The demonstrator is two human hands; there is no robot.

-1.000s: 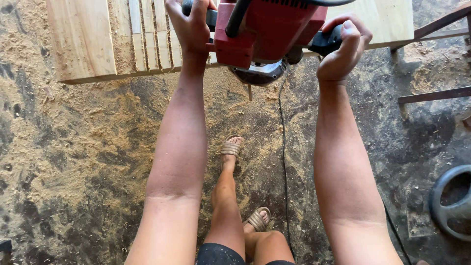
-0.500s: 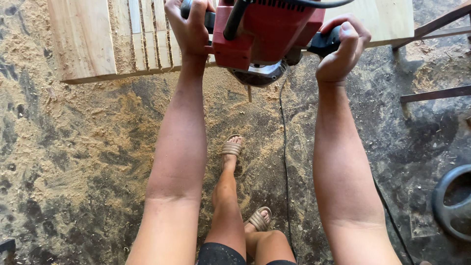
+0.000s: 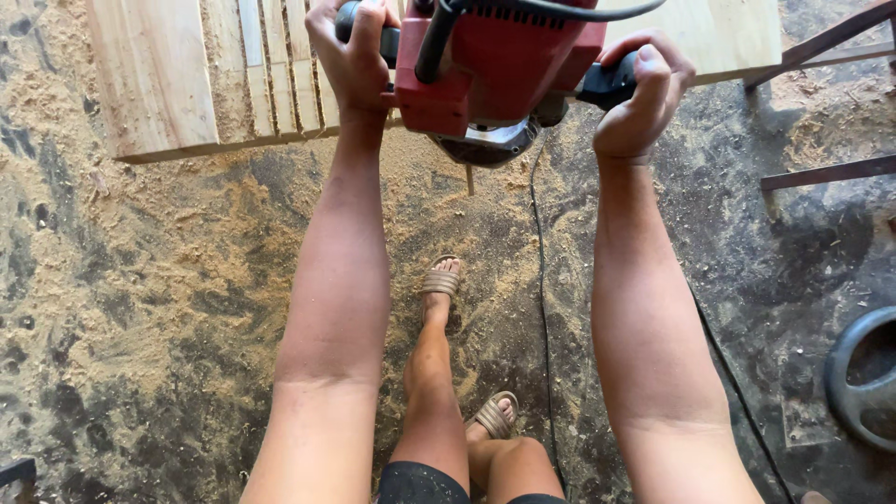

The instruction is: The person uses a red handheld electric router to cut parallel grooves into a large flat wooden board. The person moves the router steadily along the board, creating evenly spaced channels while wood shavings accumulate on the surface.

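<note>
We have both hands on a red power router (image 3: 499, 70), held at the near edge of a pale wooden board (image 3: 154, 79). Left hand (image 3: 353, 58): fingers closed around the black left handle (image 3: 366, 28). Right hand (image 3: 642, 93): fingers wrapped tight on the black right handle (image 3: 607, 86). Both arms run straight out from us to the tool.

Router's round metal base (image 3: 485, 147) overhangs the board edge, with a thin bit poking down below it. We can't tell whether the base rests on the wood or sits just above it. Black power cord (image 3: 541, 280) drops from the tool and runs down across the floor between our legs and the right arm.

The board has several parallel grooves (image 3: 271, 65) cut lengthwise, just left of the router.

No containers in view. Sawdust (image 3: 168, 280) is loose all over the dark floor, thickest under the board edge. Our feet are in tan strapped sandals (image 3: 441, 278). Dark metal frame bars (image 3: 826, 173) sit at right, and a dark round ring (image 3: 863, 378) lies at the right edge.
</note>
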